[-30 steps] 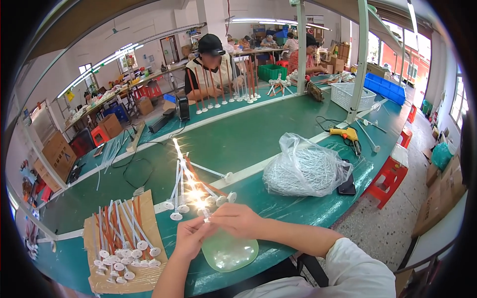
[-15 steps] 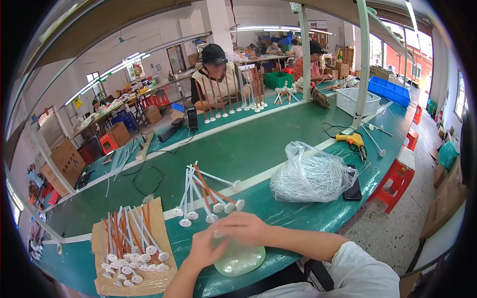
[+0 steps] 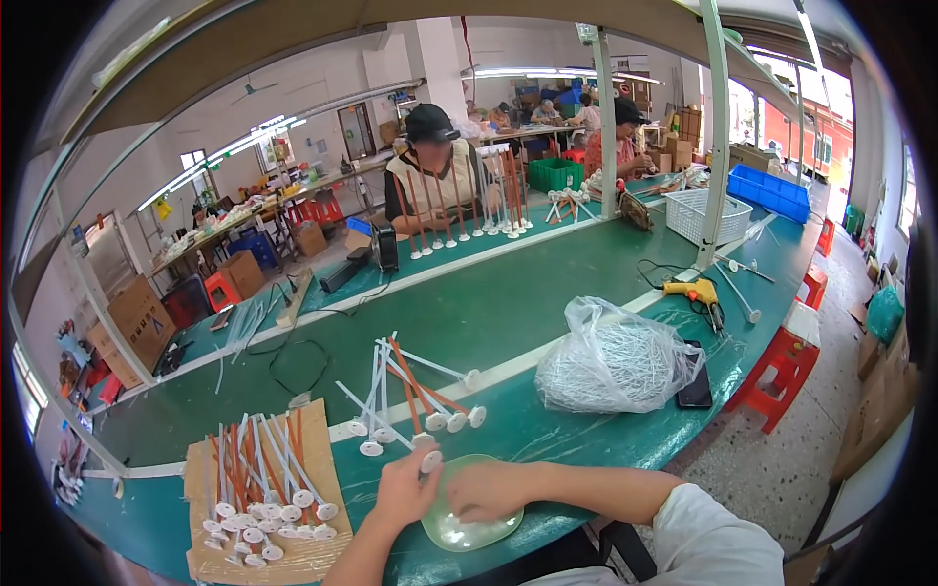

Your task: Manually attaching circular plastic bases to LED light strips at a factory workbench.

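Left hand [image 3: 405,488]: fingers pinch a white disc [image 3: 431,461] | Right hand [image 3: 489,488]: curled on dish [image 3: 469,527], grip unclear | Beyond fingertips: few rods [image 3: 410,391] standing | Left of hands: many finished rods on cardboard [image 3: 259,488] | Bag [image 3: 616,356] of sticks remaining.

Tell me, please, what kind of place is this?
Most likely a small assembly workshop. Long green worktables carry batches of white and orange sticks with round caps, a co-worker sits opposite, and cardboard boxes stand around.
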Demonstrator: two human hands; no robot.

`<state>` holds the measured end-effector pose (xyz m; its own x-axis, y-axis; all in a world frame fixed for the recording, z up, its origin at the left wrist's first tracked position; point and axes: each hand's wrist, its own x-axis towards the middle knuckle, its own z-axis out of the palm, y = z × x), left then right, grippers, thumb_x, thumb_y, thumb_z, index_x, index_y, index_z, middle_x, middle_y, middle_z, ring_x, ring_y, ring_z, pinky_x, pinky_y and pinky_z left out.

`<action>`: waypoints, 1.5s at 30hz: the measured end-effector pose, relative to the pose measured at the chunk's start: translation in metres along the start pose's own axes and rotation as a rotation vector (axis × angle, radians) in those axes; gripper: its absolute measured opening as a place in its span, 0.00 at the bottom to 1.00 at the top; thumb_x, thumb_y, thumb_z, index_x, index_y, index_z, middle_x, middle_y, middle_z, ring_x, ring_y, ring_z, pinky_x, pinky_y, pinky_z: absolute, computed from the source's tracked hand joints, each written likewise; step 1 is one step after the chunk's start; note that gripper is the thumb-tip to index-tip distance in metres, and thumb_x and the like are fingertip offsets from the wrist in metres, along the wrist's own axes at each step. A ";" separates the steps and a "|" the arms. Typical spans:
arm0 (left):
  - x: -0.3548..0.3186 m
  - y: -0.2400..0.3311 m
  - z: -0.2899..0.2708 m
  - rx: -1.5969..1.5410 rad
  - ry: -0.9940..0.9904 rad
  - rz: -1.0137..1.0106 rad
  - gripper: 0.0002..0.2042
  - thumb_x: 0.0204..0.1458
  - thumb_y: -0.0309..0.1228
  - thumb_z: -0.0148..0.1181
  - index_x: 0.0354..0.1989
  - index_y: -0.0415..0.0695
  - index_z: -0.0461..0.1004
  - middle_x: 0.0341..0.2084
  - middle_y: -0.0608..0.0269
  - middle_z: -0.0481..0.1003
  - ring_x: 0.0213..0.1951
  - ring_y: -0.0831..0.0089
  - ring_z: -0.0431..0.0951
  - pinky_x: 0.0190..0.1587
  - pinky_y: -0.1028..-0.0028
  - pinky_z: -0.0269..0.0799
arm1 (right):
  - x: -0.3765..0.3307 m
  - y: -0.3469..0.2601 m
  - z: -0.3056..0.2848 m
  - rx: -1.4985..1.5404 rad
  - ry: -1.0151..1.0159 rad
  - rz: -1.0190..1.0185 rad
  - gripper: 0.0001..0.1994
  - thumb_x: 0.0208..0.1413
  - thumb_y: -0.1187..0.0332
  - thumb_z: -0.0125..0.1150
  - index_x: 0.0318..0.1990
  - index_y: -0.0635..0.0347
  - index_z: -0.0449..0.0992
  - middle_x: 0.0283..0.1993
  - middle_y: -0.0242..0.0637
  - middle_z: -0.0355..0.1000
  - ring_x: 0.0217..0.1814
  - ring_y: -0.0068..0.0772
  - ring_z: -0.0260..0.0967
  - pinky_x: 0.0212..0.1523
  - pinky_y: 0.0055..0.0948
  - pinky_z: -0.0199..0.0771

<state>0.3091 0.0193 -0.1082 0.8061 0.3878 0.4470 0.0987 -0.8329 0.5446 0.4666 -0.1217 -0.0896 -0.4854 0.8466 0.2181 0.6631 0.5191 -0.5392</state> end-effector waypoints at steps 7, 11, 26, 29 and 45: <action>0.003 0.012 -0.007 -0.077 0.090 0.004 0.16 0.52 0.26 0.65 0.50 0.42 0.76 0.33 0.56 0.84 0.37 0.63 0.86 0.42 0.70 0.79 | 0.000 0.004 -0.008 0.110 -0.014 0.007 0.08 0.55 0.66 0.60 0.35 0.61 0.80 0.33 0.44 0.76 0.40 0.50 0.74 0.43 0.45 0.73; 0.003 0.019 -0.007 -0.154 0.251 -0.006 0.16 0.51 0.24 0.66 0.49 0.40 0.77 0.33 0.58 0.84 0.38 0.69 0.86 0.43 0.72 0.78 | 0.000 0.007 -0.009 -0.020 0.324 0.159 0.08 0.55 0.66 0.63 0.37 0.60 0.82 0.33 0.44 0.78 0.34 0.48 0.77 0.36 0.41 0.76; -0.001 0.020 -0.013 -0.341 0.270 0.239 0.26 0.69 0.43 0.36 0.59 0.31 0.68 0.46 0.46 0.80 0.43 0.57 0.84 0.48 0.65 0.76 | 0.000 -0.007 -0.026 0.216 0.278 0.169 0.06 0.58 0.69 0.60 0.41 0.58 0.75 0.31 0.41 0.78 0.30 0.44 0.78 0.34 0.39 0.76; 0.000 0.015 -0.014 -0.309 0.209 0.206 0.28 0.69 0.45 0.36 0.59 0.31 0.67 0.46 0.46 0.80 0.42 0.58 0.84 0.48 0.65 0.76 | 0.004 -0.011 -0.025 0.223 0.151 0.155 0.05 0.58 0.70 0.59 0.40 0.59 0.74 0.30 0.41 0.78 0.29 0.42 0.78 0.33 0.38 0.76; -0.002 0.010 -0.011 -0.377 0.197 0.197 0.23 0.63 0.38 0.53 0.59 0.32 0.67 0.43 0.45 0.80 0.41 0.62 0.83 0.47 0.66 0.76 | 0.008 -0.002 -0.023 0.624 0.325 0.429 0.05 0.65 0.75 0.56 0.40 0.68 0.75 0.31 0.38 0.78 0.28 0.25 0.79 0.30 0.23 0.80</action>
<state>0.3026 0.0144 -0.0956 0.6586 0.3348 0.6739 -0.2929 -0.7109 0.6394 0.4748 -0.1137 -0.0681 -0.0092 0.9980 0.0632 0.2683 0.0633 -0.9613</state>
